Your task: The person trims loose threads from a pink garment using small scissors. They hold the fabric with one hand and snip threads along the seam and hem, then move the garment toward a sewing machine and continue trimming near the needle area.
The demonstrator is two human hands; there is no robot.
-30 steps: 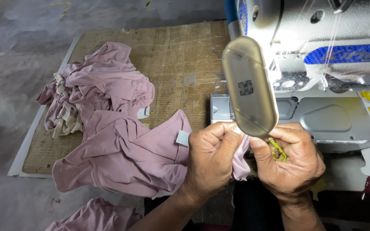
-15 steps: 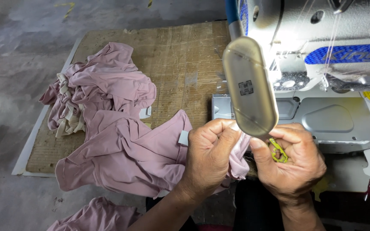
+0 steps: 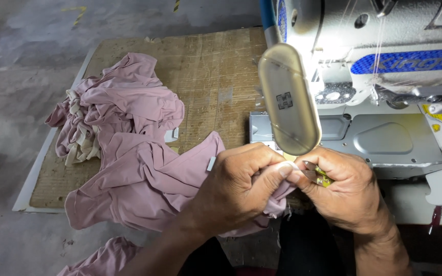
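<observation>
Since the earlier frames the pink garment [image 3: 144, 189] has slid a little toward three o'clock, drawn in by the left hand, while both hands have stayed close together in front of the machine. Nearest, at about six o'clock, the left hand [image 3: 239, 186] is curled into a narrow fist, pinching a fold of that pink cloth between thumb and fingertips. Touching it on the three o'clock side, the right hand [image 3: 346, 189] is closed around small thread snips [image 3: 317, 174] with a yellow-green grip, their tip meeting the pinched fold. From the fist the garment spreads toward nine o'clock over a brown woven mat [image 3: 216, 76], a small pale tag showing at its edge. Just above the hands, at twelve o'clock, hangs a long oval beige lamp head [image 3: 288, 99]. Farther, at ten o'clock, a heap of pink pieces [image 3: 124, 112] lies on the mat. Farthest, from twelve to two o'clock, stands the white sewing machine [image 3: 384, 30].
</observation>
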